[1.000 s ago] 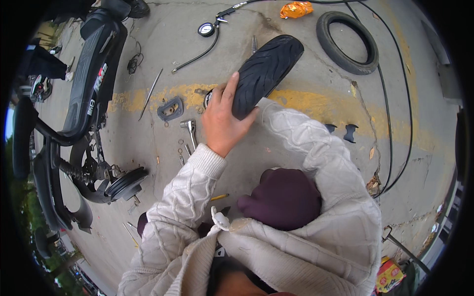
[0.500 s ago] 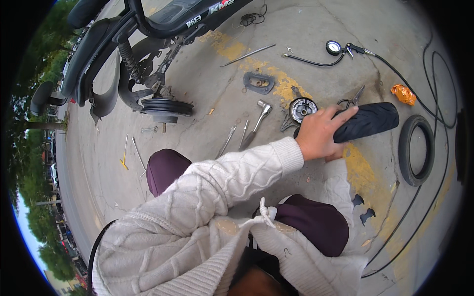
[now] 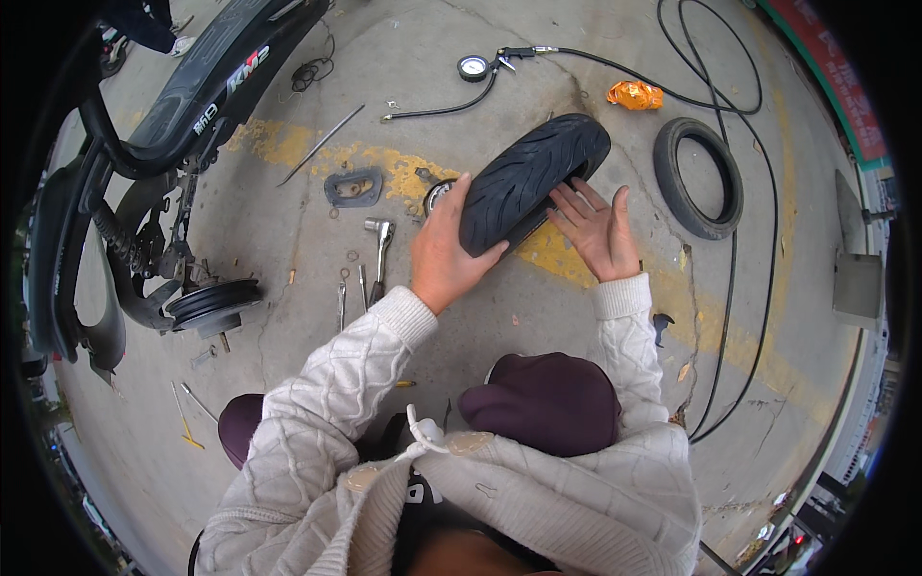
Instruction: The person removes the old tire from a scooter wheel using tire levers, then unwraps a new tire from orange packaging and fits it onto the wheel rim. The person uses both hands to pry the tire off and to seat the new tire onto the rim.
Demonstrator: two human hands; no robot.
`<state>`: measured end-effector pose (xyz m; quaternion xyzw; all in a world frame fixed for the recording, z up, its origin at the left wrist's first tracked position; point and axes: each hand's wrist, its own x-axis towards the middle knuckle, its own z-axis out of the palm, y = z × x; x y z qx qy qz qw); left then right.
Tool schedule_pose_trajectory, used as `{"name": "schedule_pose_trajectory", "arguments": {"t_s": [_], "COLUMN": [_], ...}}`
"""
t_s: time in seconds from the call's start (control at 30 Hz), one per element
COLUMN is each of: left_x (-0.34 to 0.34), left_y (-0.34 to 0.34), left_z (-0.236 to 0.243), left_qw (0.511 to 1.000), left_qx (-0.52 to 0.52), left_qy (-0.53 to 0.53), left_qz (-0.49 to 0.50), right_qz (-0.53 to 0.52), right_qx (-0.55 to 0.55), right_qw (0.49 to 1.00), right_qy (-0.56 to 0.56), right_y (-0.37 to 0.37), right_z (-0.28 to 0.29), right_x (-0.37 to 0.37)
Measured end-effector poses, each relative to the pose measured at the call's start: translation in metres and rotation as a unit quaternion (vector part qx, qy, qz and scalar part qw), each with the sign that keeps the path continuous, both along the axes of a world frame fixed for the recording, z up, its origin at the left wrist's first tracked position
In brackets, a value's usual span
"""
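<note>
A black scooter tire (image 3: 533, 173) with a grooved tread is held up and tilted in front of me. My left hand (image 3: 447, 245) grips its near left end, thumb along the lower side and fingers behind. My right hand (image 3: 595, 230) is palm up with fingers stretched out, the fingertips at the tire's inner edge; whether they press on it I cannot tell. Behind my left hand, a round metal brake hub part (image 3: 437, 196) is mostly hidden. A ratchet wrench (image 3: 380, 252) lies on the ground left of that hand.
A second tire (image 3: 698, 179) lies at the right, near a black air hose (image 3: 735, 317). Beyond are a tire inflator with gauge (image 3: 473, 67) and an orange crumpled packet (image 3: 634, 95). At left stands a scooter (image 3: 182, 125) with a bare wheel rim (image 3: 213, 302). A pry bar (image 3: 322, 144) lies farther off.
My view has turned right. The tire has tilted up, and my left hand has moved onto its left end. My right hand, mostly hidden before, now shows palm up beside it.
</note>
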<state>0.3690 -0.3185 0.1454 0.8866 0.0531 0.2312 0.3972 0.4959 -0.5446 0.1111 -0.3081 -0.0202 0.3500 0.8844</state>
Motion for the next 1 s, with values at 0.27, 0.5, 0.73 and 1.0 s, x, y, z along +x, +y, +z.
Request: {"name": "schedule_pose_trajectory", "arguments": {"t_s": [0.27,0.5,0.73,1.0], "left_x": [-0.077,-0.241,-0.335,-0.335], "left_y": [0.07,0.281,0.395,0.431], "left_z": [-0.014,0.005,0.004,-0.022], "left_qw": [0.95,0.938,0.917,0.903], "left_qx": [0.102,0.254,0.285,0.287], "left_qy": [0.105,0.237,0.183,0.231], "left_qz": [-0.277,-0.014,0.209,0.222], "right_qz": [-0.003,-0.033,0.083,0.392], "right_qx": [0.044,-0.08,-0.179,-0.323], "right_qw": [0.997,0.996,0.979,0.834], "right_qy": [0.057,-0.003,-0.041,-0.214], "right_y": [0.067,0.076,0.143,0.233], "right_z": [0.055,0.064,0.128,0.19], "right_x": [-0.015,-0.028,-0.067,-0.121]}}
